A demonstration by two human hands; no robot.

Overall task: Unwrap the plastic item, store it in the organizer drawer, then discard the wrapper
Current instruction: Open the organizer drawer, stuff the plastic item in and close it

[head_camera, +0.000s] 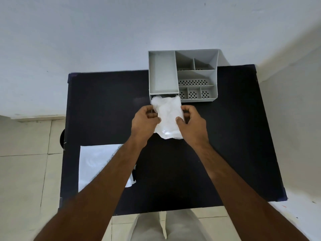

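A crumpled white plastic item (167, 117) is held between both hands just in front of the grey organizer (196, 73). My left hand (145, 121) pinches its left edge and my right hand (192, 122) pinches its right edge. The item's far end overlaps the organizer's pulled-out drawer (152, 98), most of which it hides. Whether the item rests inside the drawer or hovers over it is unclear. A flat white wrapper (97, 162) lies on the black table (107, 105) at the near left, partly under my left forearm.
The organizer stands at the table's far edge against a white wall, with a long open tray on its left and several perforated compartments on its right. Tiled floor shows to the left and near side. My light trousers appear below the table's near edge.
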